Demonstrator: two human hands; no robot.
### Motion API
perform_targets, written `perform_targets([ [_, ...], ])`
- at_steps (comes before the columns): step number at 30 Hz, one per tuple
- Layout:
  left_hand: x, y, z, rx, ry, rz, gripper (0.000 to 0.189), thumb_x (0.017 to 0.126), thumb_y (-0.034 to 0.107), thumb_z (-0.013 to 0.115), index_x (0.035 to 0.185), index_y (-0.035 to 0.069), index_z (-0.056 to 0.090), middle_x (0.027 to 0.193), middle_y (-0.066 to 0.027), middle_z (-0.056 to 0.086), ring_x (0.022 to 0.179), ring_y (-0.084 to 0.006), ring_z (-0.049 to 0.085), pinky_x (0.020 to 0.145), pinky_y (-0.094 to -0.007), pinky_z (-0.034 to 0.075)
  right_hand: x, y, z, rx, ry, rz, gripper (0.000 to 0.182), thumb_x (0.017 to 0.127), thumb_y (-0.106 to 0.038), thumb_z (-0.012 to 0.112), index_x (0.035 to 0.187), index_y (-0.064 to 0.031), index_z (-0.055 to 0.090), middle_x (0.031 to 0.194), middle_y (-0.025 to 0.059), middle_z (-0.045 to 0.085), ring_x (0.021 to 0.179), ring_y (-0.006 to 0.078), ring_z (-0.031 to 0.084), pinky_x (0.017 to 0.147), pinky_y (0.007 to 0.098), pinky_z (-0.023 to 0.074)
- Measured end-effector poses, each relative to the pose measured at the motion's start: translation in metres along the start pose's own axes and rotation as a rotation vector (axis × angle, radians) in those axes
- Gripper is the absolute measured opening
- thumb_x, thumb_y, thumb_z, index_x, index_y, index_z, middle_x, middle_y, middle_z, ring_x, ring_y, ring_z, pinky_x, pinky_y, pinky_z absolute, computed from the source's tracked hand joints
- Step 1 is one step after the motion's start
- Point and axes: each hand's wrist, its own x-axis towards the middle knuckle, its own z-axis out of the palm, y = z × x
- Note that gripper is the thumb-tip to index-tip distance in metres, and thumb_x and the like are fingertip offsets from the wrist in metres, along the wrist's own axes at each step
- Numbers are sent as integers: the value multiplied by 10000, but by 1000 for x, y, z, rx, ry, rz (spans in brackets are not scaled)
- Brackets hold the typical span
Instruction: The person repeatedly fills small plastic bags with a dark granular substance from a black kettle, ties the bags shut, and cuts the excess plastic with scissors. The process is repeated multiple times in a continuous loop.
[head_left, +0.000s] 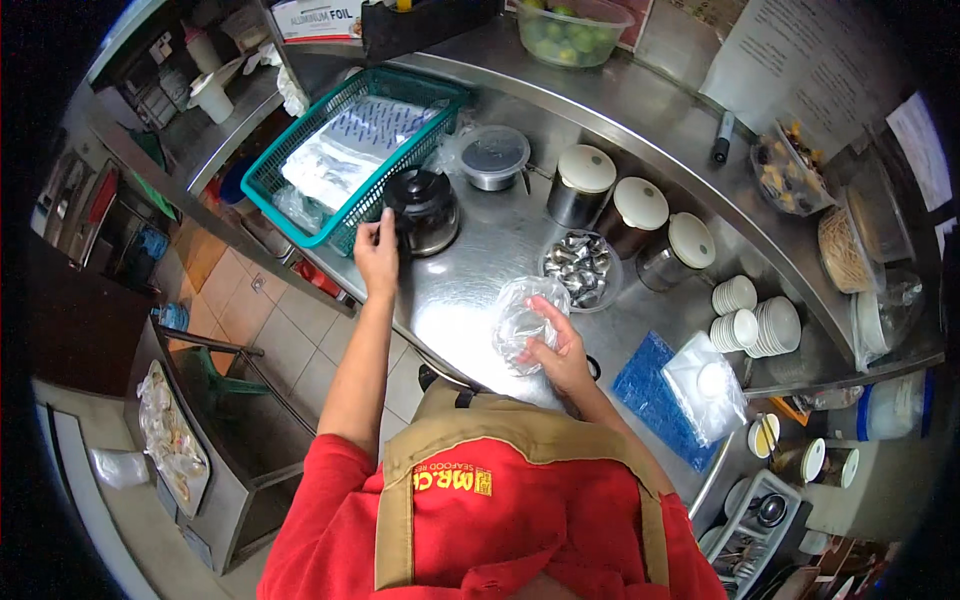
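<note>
At the side of a glass pot with a black lid (421, 214), my left hand (377, 255) is closed around its dark handle, thumb on top. The pot stands on the steel counter (465, 277) and looks mostly dark inside. My right hand (559, 349) holds a clear, crinkled plastic bag (517, 319) over the counter's front part, thumb and fingers spread against it. Whether anything is inside the bag, I cannot tell. Just beyond it is a clear bowl of metal spoons (577, 266).
A green basket (262, 180) with packed plastic bags stands left of the pot. Behind are a lidded tub (493, 157) and several white-lidded canisters (585, 176). To the right are stacked white cups (776, 326), a blue plastic packet (649, 390) and clear bags (701, 405). A raised shelf (660, 127) curves behind.
</note>
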Motion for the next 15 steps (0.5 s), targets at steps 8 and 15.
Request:
perform_targets([
  [8,-14,43,-58,20,-173,-56,338,834,186,669,579,93,467,574,70,461,523,-2,330,465,-188,243,2,10,-8,-13,129,50,563,765,119,412,1314,-3,400,1278,94,489,836,104,573,631,211,504],
  [15,-40,134,-80,33,-491,-23,286,819,107,668,606,74,480,602,65,498,551,0,400,494,-175,308,1,10,-8,-64,61,66,606,730,131,386,1322,1,390,1275,97,494,916,109,562,643,216,512],
])
